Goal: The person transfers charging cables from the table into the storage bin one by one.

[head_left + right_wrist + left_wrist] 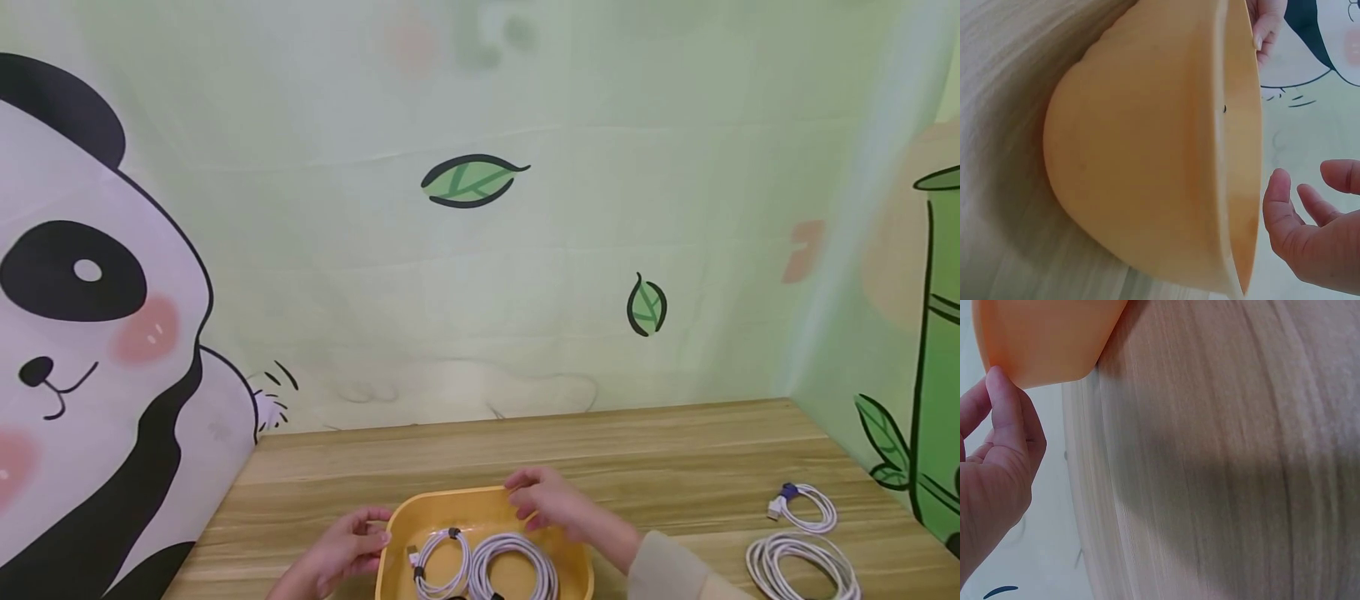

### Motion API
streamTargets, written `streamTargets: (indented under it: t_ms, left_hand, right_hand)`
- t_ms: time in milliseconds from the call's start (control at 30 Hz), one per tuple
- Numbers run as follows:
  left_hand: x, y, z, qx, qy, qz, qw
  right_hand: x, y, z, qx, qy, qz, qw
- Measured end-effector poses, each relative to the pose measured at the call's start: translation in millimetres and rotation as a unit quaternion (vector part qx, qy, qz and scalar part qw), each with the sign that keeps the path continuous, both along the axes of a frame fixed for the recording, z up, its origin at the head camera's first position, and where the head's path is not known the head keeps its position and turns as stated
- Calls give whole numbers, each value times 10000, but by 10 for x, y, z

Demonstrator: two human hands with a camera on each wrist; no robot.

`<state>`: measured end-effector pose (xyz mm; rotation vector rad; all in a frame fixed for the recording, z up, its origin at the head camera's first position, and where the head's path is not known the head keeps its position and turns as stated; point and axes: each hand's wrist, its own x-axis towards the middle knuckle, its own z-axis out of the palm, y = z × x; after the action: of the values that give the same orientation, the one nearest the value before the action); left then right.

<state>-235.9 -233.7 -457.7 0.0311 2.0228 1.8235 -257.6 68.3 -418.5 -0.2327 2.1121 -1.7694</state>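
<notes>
Head view shows the left hand (341, 552) touching the left rim of a yellow plastic tub (450, 507) with loosely curled fingers. The right hand (551, 498) rests over the tub's far right rim; the right wrist view shows its fingers relaxed and apart, just beside the rim. Inside the tub lie two coiled white cables (480, 565). The tub sits on a wooden table (675, 450). Two more coiled white cables (806, 542) lie well apart to the right.
</notes>
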Motion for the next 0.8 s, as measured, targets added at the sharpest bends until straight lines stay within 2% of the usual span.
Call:
streamTargets:
  t_ms: [567, 800]
  left_hand:
    - [-4, 5, -6, -14, 41, -25, 10000]
    - [-3, 3, -14, -48, 90, -25, 9999]
  right_hand:
    - [-91, 329, 70, 22, 153, -334, 9993]
    - [-134, 476, 61, -10, 194, -329, 9993]
